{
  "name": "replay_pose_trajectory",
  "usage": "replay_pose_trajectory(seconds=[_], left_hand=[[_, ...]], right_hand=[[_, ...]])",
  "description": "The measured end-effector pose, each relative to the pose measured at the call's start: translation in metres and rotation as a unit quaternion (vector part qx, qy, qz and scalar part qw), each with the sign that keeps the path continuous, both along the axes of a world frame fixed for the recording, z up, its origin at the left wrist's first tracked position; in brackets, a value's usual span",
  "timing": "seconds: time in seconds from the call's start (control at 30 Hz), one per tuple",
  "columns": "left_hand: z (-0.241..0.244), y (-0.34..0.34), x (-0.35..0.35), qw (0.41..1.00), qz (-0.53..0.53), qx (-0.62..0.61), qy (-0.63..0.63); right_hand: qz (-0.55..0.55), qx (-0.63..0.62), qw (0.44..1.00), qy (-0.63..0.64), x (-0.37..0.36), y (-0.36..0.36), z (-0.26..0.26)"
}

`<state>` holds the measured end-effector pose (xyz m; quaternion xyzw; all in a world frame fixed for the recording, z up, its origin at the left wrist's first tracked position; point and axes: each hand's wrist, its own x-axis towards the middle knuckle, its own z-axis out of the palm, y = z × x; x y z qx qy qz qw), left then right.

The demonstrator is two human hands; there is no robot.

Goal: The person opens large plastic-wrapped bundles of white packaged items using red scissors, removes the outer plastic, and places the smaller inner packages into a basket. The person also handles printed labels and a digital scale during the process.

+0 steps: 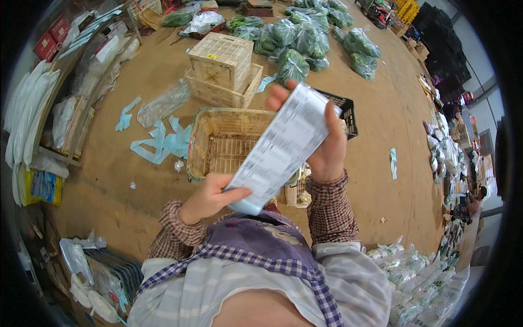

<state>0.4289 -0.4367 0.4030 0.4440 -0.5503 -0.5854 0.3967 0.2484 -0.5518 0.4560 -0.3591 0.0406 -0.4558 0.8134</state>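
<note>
A long strip of printed labels (282, 139) slants across the space in front of my apron, blurred by motion, its writing unreadable. The lower end is pinched by my left hand (212, 196), thumb on top, where the strip curls over with a pale blue underside. My right hand (329, 149) cradles the upper part from behind, thumb along the right edge and blurred fingertips showing past the left edge. Below the strip stands a worn yellowish plastic crate (222, 139), partly covered by it. Beside that, a black plastic crate (345, 108) is partly hidden by the strip and my right hand.
Stacked pale crates (220, 61) stand ahead, with bags of green vegetables (302, 34) beyond. Light blue paper scraps (163, 139) litter the floor. A shelf rack (88, 86) runs along the left. Clear-wrapped packs (421, 278) lie at lower right, and folded dark crates (110, 269) at lower left.
</note>
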Motion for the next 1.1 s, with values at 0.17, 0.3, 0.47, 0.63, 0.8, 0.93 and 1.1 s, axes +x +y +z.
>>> replay_pose_trajectory(seconds=[0.17,0.3,0.47,0.63,0.8,0.93,1.1], left_hand=[[-0.017,0.024,0.041,0.997,0.019,0.046,-0.060],[-0.012,0.035,0.045,0.996,0.024,0.078,-0.038],[-0.016,0.041,0.051,0.995,0.022,0.084,-0.046],[-0.021,0.044,0.052,0.996,0.034,0.078,-0.028],[-0.048,0.044,0.069,0.990,0.022,0.128,-0.049],[-0.107,0.064,0.109,0.982,0.062,0.169,-0.053],[-0.128,0.080,0.131,0.969,0.083,0.225,-0.055]], right_hand=[[-0.109,0.008,0.992,-0.065,-0.019,-0.029,0.010],[-0.096,-0.010,0.993,-0.067,-0.018,-0.028,0.015],[-0.089,-0.014,0.994,-0.064,-0.013,-0.026,0.010],[-0.113,-0.012,0.992,-0.061,-0.017,-0.026,0.011],[-0.186,-0.021,0.980,-0.068,-0.029,-0.028,0.019],[-0.246,-0.074,0.966,0.011,-0.030,-0.035,0.020],[-0.297,-0.025,0.955,0.010,-0.021,-0.027,0.009]])
